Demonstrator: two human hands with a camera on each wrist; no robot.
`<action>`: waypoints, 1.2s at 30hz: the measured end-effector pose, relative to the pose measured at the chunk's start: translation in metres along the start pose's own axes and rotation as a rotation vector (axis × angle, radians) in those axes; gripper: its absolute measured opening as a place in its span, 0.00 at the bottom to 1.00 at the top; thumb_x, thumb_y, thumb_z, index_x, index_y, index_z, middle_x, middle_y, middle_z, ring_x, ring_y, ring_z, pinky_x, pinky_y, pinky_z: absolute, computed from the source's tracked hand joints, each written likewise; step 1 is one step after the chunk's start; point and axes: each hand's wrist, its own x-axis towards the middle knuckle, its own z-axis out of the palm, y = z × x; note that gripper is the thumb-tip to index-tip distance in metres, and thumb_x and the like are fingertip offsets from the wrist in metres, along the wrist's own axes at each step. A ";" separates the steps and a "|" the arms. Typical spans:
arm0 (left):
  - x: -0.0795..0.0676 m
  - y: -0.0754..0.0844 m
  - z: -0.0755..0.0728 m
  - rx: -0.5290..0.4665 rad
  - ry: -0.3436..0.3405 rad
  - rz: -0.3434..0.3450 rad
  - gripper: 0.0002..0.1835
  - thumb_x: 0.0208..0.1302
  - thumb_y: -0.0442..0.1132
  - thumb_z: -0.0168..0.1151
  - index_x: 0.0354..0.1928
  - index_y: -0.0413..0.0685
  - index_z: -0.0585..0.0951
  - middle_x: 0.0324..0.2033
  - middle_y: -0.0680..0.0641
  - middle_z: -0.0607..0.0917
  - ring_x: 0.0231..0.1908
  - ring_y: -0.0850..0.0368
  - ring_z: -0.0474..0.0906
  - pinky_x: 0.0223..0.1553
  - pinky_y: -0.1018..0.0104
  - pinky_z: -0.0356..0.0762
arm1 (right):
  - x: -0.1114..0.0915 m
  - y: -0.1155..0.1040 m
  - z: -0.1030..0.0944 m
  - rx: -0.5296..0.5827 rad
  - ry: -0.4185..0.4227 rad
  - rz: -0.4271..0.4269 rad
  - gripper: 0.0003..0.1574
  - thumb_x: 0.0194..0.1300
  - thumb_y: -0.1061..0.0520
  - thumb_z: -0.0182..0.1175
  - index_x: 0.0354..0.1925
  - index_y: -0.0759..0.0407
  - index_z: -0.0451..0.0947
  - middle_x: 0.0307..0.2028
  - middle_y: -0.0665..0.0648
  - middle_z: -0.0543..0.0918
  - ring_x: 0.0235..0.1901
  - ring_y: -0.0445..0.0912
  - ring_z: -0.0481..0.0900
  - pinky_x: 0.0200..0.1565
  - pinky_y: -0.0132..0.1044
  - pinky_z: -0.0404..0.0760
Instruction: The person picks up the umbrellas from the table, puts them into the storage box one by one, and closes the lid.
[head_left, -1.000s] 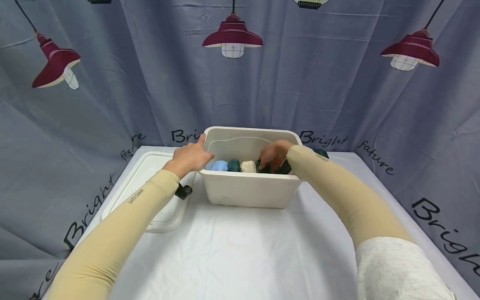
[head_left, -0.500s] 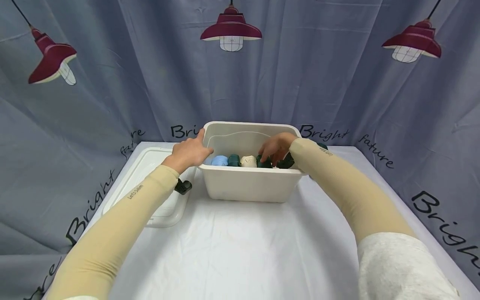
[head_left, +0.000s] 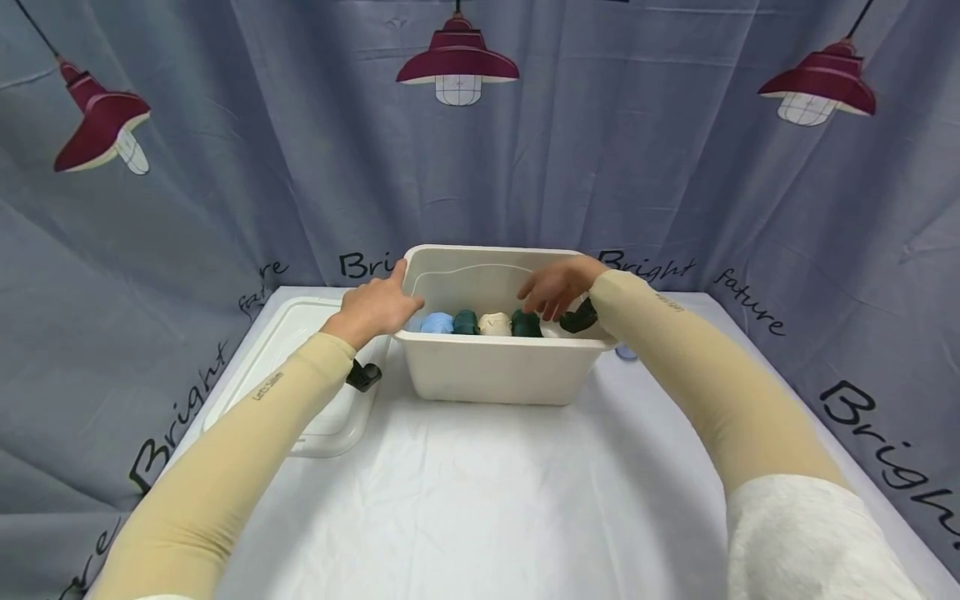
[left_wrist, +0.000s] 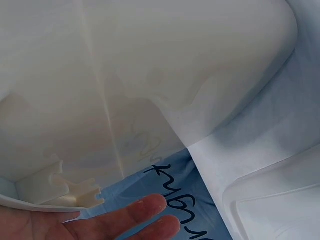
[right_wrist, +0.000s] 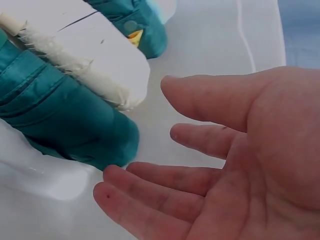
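Observation:
A white plastic box holds a row of rolled cloth bundles. My left hand rests on the box's left rim, thumb towards the inside; its fingers show straight outside the wall in the left wrist view. Inside the box's right part, my right hand hovers with spread fingers and an uncovered palm. Just below its fingertips lies a dark green rolled bundle, the right-hand one in the row. To its left come a cream bundle, another dark green bundle and a light blue bundle.
A white lid lies flat on the table left of the box. Part of a small blue round thing shows beside the box's right end. A grey-blue curtain hangs close behind the white-covered table.
My right hand has come up and rightward off the right-hand dark green bundle, its fingers spreading. More of that bundle shows. The left hand keeps its place on the rim.

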 end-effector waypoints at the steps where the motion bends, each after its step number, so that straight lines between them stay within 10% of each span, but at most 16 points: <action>1: 0.000 0.000 0.000 -0.001 -0.001 0.000 0.47 0.69 0.61 0.46 0.82 0.55 0.39 0.60 0.35 0.80 0.50 0.38 0.81 0.43 0.45 0.73 | -0.003 0.000 -0.001 0.004 0.006 -0.006 0.44 0.77 0.55 0.49 0.80 0.66 0.41 0.74 0.75 0.57 0.72 0.67 0.62 0.68 0.54 0.67; 36: 0.002 -0.003 0.002 -0.024 0.017 0.012 0.46 0.70 0.61 0.45 0.82 0.56 0.41 0.58 0.37 0.81 0.47 0.40 0.82 0.42 0.46 0.73 | -0.098 0.043 -0.025 0.119 0.311 -0.253 0.39 0.77 0.51 0.54 0.79 0.56 0.54 0.74 0.67 0.62 0.72 0.62 0.65 0.65 0.58 0.71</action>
